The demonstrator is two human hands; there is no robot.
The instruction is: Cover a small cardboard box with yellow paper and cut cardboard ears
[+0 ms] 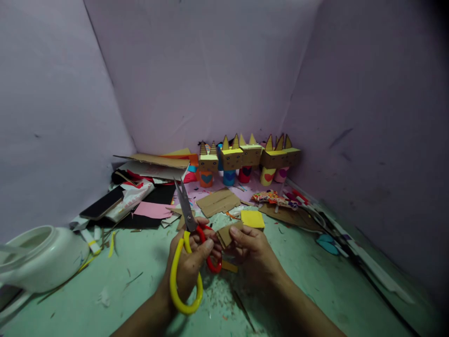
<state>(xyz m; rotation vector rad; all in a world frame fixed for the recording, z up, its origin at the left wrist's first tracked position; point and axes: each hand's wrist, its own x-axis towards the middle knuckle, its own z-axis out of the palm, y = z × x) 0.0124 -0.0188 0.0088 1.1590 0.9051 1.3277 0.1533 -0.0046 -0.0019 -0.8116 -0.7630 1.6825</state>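
Note:
Scissors (189, 217) with one yellow and one red handle are in my left hand (191, 264), their blades pointing up and away from me, slightly apart. My right hand (254, 248) pinches a small folded piece of brown cardboard (225, 235) between thumb and fingers. The left fingertips come close to the cardboard's left edge; whether they touch it I cannot tell. Just beyond the right hand lies a yellow-topped block (252, 218). A flat cardboard sheet (218, 202) rests farther back.
Several cardboard figures with pointed ears, such as one with a blue body (229, 177), stand along the back wall. Stacked card and paper (154, 161) lie at the back left. A white teapot (52, 257) sits at left. Patterned fabric (275, 199) and long rods (361, 257) lie at right.

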